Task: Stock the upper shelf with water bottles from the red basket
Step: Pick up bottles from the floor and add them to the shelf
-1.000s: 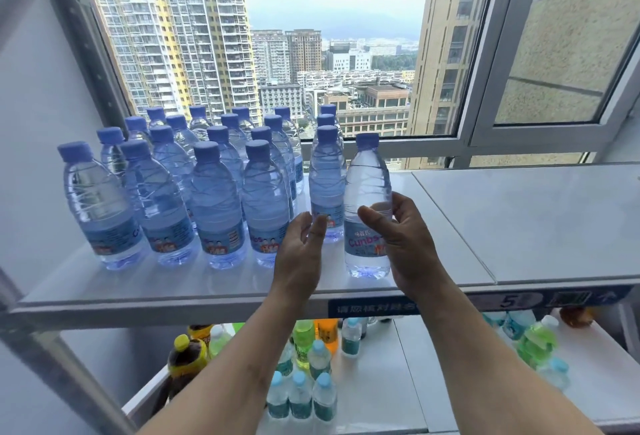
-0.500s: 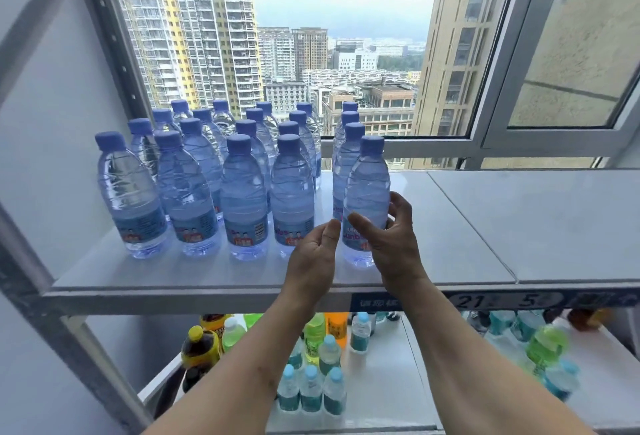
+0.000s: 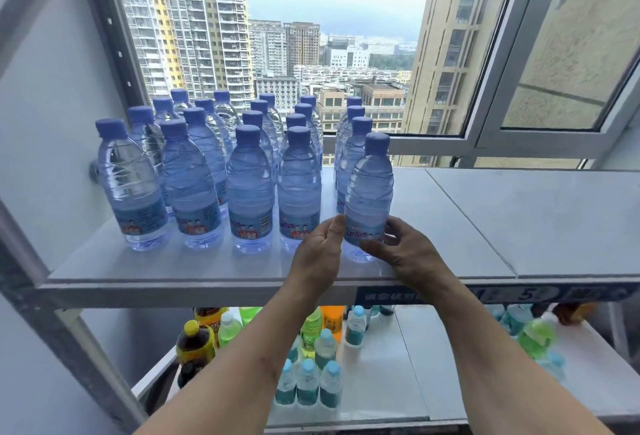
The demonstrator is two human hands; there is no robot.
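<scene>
I have both hands on the front water bottle (image 3: 369,199) now. A second ago they only stood beside it with a small gap; now they have closed in and dropped lower, down to its label. My left hand (image 3: 320,254) presses its thumb on the left side of the bottle, and my right hand (image 3: 405,254) curls its fingers round the right side. The bottle stands upright on the upper shelf (image 3: 450,226), between my two hands, at the front of the short row of bottles behind it. Just left of my grip are the other bottle rows (image 3: 221,171). I think I am just lining this bottle up. To the right of my grip the shelf still has lots of room. I cannot see the red basket.
</scene>
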